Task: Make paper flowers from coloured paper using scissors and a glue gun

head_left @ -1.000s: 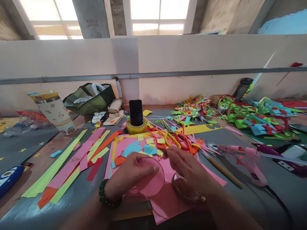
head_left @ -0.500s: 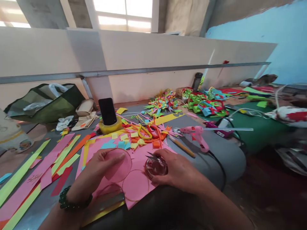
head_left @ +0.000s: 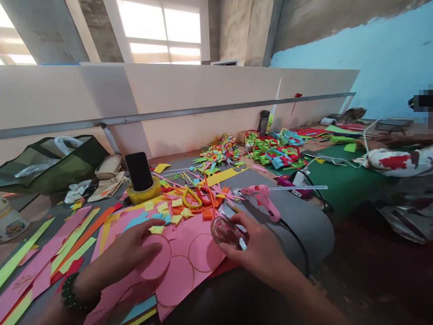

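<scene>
My right hand [head_left: 255,243] grips a small round clear glass [head_left: 225,231], lifted and tilted above the paper. Narrow metal blades [head_left: 222,211], like scissor tips, show behind the glass; part of them is hidden by my fingers. My left hand [head_left: 133,248] has its thumb and fingers spread over a pink paper disc [head_left: 156,259]. Beneath lies a pink sheet [head_left: 184,230] with several drawn circles, one of them an outlined circle [head_left: 204,259] just left of the glass. Small yellow squares [head_left: 163,206] and blue paper pieces [head_left: 137,221] lie beyond my left fingers.
A pink glue gun [head_left: 264,198] with its cord lies right of my right hand. Yellow-handled scissors [head_left: 192,198] sit among scraps; a phone [head_left: 139,171] leans on a tape roll [head_left: 144,193]. Paper strips [head_left: 43,266] cover the left. Another person's patterned sleeve [head_left: 399,161] appears at right.
My left fingers have spread, and the disc now lies lower by the sheet. My right hand has tilted the glass up, baring the drawn circle beside it. The view has shifted right.
</scene>
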Demonstrator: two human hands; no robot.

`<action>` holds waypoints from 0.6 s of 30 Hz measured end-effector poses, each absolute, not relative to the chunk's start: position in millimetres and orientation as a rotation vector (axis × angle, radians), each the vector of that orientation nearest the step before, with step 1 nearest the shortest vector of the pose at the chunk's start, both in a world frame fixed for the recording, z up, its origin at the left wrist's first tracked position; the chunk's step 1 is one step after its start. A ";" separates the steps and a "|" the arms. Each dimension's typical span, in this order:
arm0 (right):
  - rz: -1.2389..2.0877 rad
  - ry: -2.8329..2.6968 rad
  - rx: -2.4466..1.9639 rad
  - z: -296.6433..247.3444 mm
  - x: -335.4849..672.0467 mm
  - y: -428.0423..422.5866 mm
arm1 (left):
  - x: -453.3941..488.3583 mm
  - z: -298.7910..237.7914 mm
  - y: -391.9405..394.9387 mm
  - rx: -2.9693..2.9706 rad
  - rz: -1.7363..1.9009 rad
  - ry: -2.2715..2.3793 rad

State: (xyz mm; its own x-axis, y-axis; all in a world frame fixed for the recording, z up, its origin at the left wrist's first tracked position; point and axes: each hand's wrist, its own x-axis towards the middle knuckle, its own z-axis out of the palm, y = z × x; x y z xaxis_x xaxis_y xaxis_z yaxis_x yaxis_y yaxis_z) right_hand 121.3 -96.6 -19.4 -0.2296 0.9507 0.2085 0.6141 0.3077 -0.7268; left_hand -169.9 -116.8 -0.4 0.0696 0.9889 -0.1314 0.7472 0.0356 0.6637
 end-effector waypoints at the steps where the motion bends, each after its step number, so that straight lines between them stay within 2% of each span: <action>1: 0.695 -1.946 -1.363 -19.9 114.0 -97.0 | -170.0 0.2 -114.0 1.851 0.509 1.832; 4: 1.034 -1.839 -1.144 -18.4 97.0 -92.8 | -155.5 5.7 -112.1 2.141 0.717 1.963; 8: 1.659 -1.487 -0.784 -16.2 84.4 -85.3 | -117.3 16.6 -117.3 2.034 0.890 1.482; 10: 1.792 -1.429 -0.788 -16.1 80.8 -83.3 | -105.9 18.7 -116.0 1.809 0.931 1.299; 12: 1.768 -1.483 -0.856 -15.3 80.1 -81.6 | -105.5 17.6 -111.0 1.590 0.941 1.184; 14: 1.591 -1.622 -0.900 -12.5 83.0 -79.7 | -114.9 14.9 -104.8 1.462 0.911 1.166; 18: 0.775 -2.078 -1.263 -3.5 93.2 -76.4 | -147.1 12.3 -100.7 1.364 0.916 1.264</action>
